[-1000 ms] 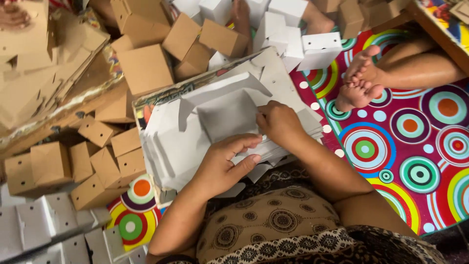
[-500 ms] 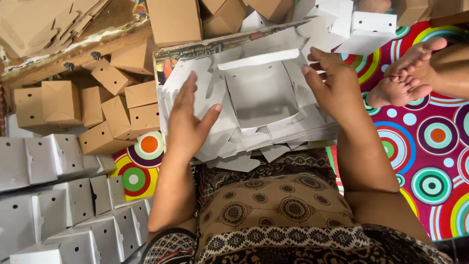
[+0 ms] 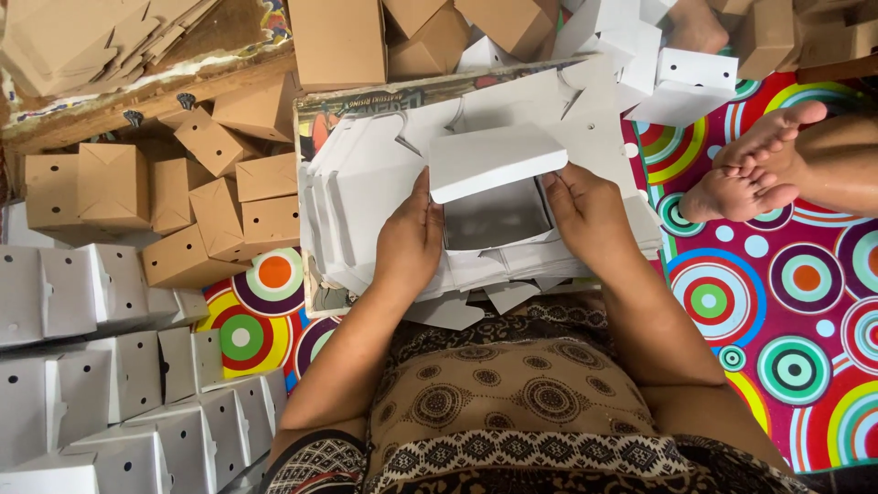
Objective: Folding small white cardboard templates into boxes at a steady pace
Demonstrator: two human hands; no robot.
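A white cardboard box point(image 3: 494, 197) is half folded on top of a stack of flat white box blanks point(image 3: 366, 192). Its far flap stands up and leans over the hollow middle. My left hand point(image 3: 409, 242) presses flat against the box's left wall. On the other side my right hand point(image 3: 585, 215) grips the right wall, fingers curled over its edge. The stack lies on a board point(image 3: 315, 114) across my lap.
Folded brown boxes point(image 3: 210, 197) are piled at the left and along the top. Folded white boxes point(image 3: 101, 366) with small holes line up at the lower left. Another person's bare feet point(image 3: 745, 174) rest on the colourful circle-patterned mat point(image 3: 786, 293) at the right.
The box's side walls have come up between my hands and its far flap has folded over. Earlier both hands lay flatter on the blank.
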